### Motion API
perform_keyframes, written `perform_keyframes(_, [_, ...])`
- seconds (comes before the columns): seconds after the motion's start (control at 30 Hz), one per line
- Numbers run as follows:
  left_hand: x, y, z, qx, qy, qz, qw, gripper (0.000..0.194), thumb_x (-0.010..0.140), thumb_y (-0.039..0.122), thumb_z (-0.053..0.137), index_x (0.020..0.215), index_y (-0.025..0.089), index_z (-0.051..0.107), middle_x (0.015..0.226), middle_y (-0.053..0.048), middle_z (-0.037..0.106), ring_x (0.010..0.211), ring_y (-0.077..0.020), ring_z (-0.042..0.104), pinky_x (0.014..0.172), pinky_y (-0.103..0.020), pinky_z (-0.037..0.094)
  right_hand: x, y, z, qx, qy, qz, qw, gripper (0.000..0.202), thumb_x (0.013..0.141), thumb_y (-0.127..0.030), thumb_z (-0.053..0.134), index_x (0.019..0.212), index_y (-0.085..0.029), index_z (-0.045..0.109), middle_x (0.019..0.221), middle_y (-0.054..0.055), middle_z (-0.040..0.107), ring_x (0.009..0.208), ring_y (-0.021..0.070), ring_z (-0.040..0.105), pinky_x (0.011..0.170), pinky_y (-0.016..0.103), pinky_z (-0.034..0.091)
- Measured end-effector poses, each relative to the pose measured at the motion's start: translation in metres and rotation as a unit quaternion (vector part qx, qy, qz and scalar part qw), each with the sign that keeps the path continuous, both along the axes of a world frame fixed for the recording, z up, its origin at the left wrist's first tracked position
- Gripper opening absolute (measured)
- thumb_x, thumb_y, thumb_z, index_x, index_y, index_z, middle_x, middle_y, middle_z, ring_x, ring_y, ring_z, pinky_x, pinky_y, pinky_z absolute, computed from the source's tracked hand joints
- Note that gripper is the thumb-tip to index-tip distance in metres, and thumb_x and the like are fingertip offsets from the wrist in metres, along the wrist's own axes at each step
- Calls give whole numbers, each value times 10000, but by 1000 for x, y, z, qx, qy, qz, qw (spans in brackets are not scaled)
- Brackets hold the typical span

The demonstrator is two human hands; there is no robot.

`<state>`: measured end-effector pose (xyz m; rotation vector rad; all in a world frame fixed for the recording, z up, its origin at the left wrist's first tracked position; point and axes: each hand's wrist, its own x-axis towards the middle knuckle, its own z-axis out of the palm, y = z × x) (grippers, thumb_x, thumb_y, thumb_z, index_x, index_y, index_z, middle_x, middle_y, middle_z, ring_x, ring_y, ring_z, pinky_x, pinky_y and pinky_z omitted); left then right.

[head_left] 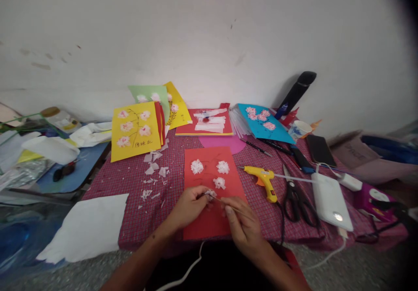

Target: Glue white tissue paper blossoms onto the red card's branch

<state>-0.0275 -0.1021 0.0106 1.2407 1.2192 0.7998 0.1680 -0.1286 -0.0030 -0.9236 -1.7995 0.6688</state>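
Observation:
A red card [209, 158] with several white paper flowers [223, 167] lies in front of me on the checkered cloth. Over its lower half, my left hand [192, 204] pinches a small piece of whitish paper [210, 193] between thumb and fingers. My right hand [242, 221] grips a thin stick [238, 210], whose tip reaches toward that paper. Both hands are close together, fingertips nearly meeting. Torn paper scraps [152, 168] lie left of the card. A yellow glue gun [264, 180] rests to its right.
Black scissors [294, 199], a white power bank [333, 201] and a dark phone [320, 150] lie at right. Behind are a yellow flower card [135, 130], a blue one [266, 127] and a paper cup [299, 130]. White paper [88, 225] hangs over the left edge.

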Motion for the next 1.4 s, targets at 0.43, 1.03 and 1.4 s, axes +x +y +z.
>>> perform_keyframes(0.43, [-2,-5,6,51,51,-95,993,257,934,254,512,1077,219,722,957,-26,746,872,-175,669,836,-293,514,0,12,-9,-276,239,-105,925,320,955,-490,622,918,-178,684,670,13,691,503,154,620,488,266,507])
perform_keyframes(1.03, [23,14,12,266,324,-243,875,271,1020,222,454,1226,207,631,1140,-86,714,1027,-233,665,892,-345,502,36,19,0,-293,203,-62,932,379,958,-505,622,745,-192,644,660,-2,647,510,125,583,502,238,468])
perform_keyframes(1.4, [41,67,-5,362,399,-148,829,198,935,199,579,1121,172,642,1143,-114,617,1069,-266,586,943,-409,492,34,61,-3,-187,72,-126,972,381,1001,-440,531,711,-207,612,638,11,636,580,166,609,588,275,471])
